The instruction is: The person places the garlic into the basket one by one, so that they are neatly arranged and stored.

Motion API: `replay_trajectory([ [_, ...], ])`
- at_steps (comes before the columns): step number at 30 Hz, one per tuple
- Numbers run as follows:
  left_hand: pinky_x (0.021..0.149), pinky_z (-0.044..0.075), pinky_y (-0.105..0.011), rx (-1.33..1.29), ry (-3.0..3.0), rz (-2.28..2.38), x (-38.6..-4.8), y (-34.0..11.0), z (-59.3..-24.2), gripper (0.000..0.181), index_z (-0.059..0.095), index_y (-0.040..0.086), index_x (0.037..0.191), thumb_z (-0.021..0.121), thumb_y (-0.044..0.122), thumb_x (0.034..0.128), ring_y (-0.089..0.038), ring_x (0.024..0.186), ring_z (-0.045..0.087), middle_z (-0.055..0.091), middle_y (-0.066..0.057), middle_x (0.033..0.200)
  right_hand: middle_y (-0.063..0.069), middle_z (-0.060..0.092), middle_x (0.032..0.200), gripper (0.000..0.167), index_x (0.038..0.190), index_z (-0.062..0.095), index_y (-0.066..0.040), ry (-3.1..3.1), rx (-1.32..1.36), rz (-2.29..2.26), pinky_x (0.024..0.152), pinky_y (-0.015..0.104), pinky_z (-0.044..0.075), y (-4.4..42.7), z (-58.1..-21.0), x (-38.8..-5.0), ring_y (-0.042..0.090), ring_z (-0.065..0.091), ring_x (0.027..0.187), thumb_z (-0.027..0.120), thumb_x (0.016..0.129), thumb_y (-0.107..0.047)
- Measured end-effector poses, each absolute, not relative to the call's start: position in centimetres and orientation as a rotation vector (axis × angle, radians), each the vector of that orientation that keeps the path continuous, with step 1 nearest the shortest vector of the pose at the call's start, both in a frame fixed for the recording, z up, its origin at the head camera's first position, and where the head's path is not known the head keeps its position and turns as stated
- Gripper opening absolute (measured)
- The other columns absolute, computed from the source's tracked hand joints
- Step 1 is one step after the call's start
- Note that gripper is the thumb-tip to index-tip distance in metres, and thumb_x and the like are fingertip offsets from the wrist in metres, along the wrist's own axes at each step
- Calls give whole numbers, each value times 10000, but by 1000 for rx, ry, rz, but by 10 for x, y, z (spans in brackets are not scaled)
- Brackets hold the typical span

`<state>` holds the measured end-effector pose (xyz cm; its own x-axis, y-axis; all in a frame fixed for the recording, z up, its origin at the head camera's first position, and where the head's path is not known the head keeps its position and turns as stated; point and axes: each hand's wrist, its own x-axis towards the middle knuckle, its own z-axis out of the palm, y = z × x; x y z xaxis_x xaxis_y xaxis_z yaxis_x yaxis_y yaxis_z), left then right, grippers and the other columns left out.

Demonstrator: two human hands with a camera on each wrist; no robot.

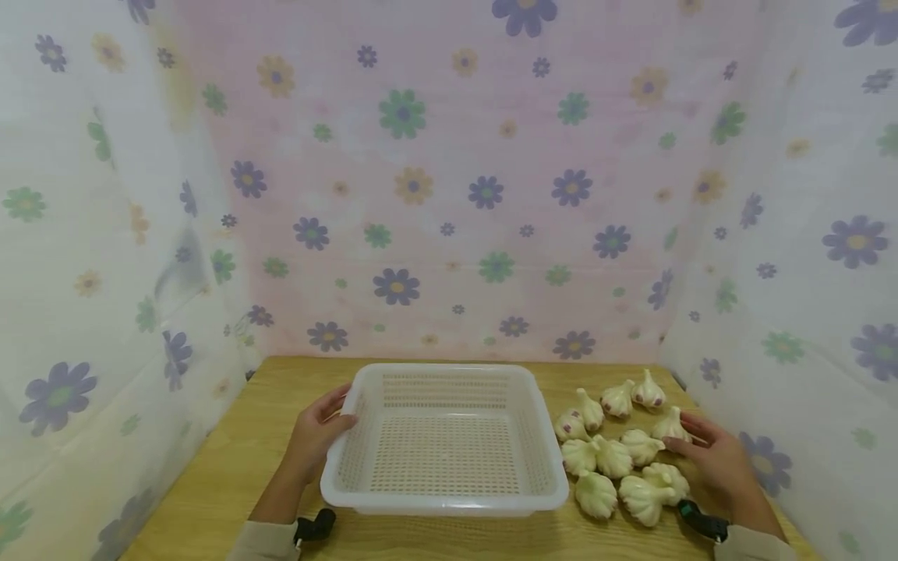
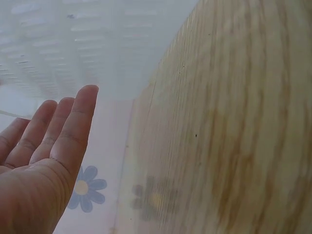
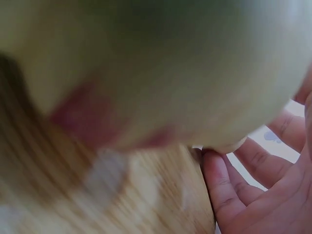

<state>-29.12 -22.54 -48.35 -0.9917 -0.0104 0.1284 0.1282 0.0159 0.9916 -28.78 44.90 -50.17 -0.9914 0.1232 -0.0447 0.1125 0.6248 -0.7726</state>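
Note:
A white plastic basket (image 1: 442, 500) with slotted walls stands on the wooden table, nothing inside it. My left hand (image 1: 310, 440) holds its left rim, thumb on top and fingers along the outside. In the left wrist view, those fingers (image 2: 73, 131) extend under the rim beside the wall. Right of the basket lie several pale garlic bulbs, some with purple marks. At their right edge my right hand (image 1: 726, 463) grips one garlic bulb (image 1: 669, 425) between thumb and fingers. A nearer garlic bulb (image 3: 161, 73) fills much of the right wrist view, partly hiding the grip.
Other garlic bulbs sit close together, such as a front bulb (image 1: 596, 495) near the basket's right corner and a back bulb (image 1: 648, 391). Flower-patterned cloth (image 1: 449, 234) hangs behind the wooden table (image 1: 238, 436) and along both sides.

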Motion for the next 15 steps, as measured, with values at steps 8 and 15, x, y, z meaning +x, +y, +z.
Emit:
replay_trajectory([
  [8, 828, 633, -336, -138, -2191, -2120, -285, -233, -482, 615, 474, 79, 1533, 698, 71, 960, -131, 1085, 703, 526, -247, 1477, 318, 230, 1656, 984, 1629, 276, -38, -2763, -210, 1486, 1120, 630, 422, 438, -508, -290, 541, 309, 1464, 686, 922, -587],
  [15, 841, 633, -342, -168, -2182, -2170, -293, -222, -482, 618, 460, 89, 1538, 691, 71, 966, -134, 1083, 701, 508, -244, 1486, 318, 253, 1646, 964, 1610, 282, 17, -2760, -242, 1420, 1130, 661, 387, 449, -504, -279, 556, 328, 1446, 681, 944, -554],
])
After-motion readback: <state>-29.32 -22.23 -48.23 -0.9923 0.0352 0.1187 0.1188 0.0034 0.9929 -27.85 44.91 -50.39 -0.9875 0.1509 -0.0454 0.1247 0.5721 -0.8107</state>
